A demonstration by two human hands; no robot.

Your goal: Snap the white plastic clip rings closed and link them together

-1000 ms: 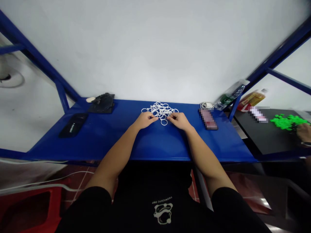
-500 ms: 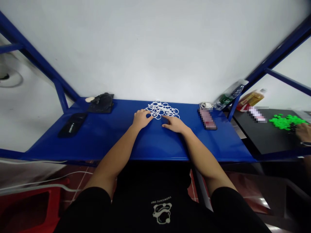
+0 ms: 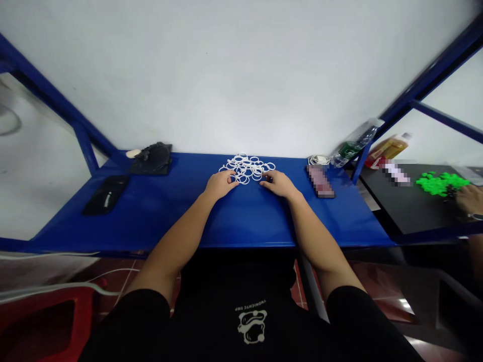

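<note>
Left hand and right hand loosely curled at near side of white rings, one per flank; can't tell if either pinches any. Rings heaped around middle of back edge of counter. Likely light, thin, fairly stiff plastic, prone to snagging; best pinched by rim.

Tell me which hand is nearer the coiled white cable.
Right. The right hand is left of the cable, toward the wearer; the left hand is farther left, by the white rings.
</note>
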